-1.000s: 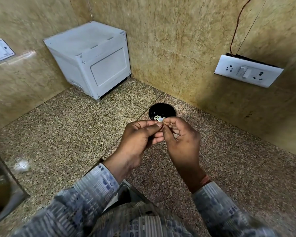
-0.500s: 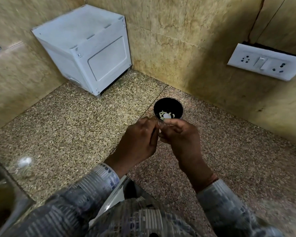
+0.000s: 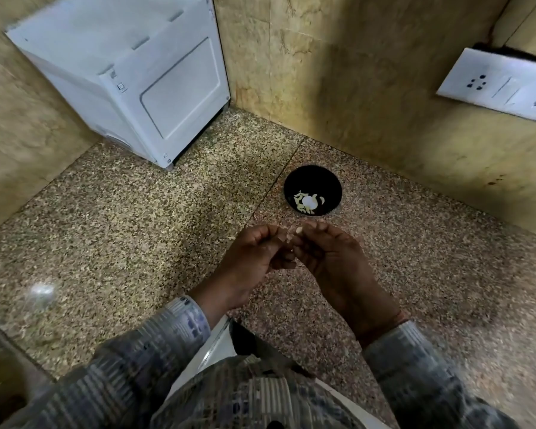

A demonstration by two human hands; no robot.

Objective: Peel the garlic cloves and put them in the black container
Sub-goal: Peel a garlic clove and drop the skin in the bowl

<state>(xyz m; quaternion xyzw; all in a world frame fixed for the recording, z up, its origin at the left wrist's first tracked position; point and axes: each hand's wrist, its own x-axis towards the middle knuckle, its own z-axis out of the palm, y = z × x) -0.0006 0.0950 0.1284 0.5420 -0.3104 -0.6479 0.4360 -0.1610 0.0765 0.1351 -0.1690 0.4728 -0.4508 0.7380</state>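
Pinched a pale clove [image 3: 298,231] between curled left hand [image 3: 254,258] and right hand [image 3: 331,258], above the tabletop [image 3: 136,227]. Showed peeled cloves [image 3: 307,202] lying in the container [image 3: 333,181] just beyond.

Speckled granite counter [image 3: 136,230] runs into a tiled corner, with a thin seam crossing it from just beyond the left hand [image 3: 254,258] toward the back wall. Black container [image 3: 322,178] sits on the stone just beyond the right hand [image 3: 331,261], right of that seam and clear of both hands. White boxy appliance [image 3: 130,75] stands well beyond and left of the left hand, pushed into the corner.
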